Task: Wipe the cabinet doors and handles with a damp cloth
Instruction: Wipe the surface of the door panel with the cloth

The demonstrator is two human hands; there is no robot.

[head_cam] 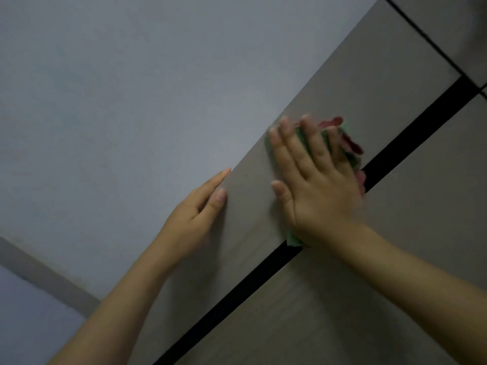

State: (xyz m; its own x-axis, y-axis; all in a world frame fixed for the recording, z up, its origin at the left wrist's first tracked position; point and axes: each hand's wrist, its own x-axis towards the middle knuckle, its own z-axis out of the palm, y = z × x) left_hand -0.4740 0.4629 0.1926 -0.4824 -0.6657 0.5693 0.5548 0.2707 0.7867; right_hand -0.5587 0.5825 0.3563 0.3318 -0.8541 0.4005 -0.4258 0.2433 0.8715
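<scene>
A grey-brown cabinet door (342,83) runs diagonally from lower left to upper right in the tilted head view. My right hand (313,185) lies flat on it, fingers spread, pressing a green and red cloth (347,143) against the panel. The cloth shows past the fingertips and below the wrist. My left hand (195,219) rests on the door's left edge, thumb on the front face and fingers behind the edge, holding nothing else. A black gap (411,133) separates this door from a second door (395,259) to its right. No handle is visible.
A pale grey wall or ceiling (131,101) fills the left half. A grey beam or ledge (44,275) crosses the lower left corner. More cabinet panels with thin black seams (421,35) sit at the upper right.
</scene>
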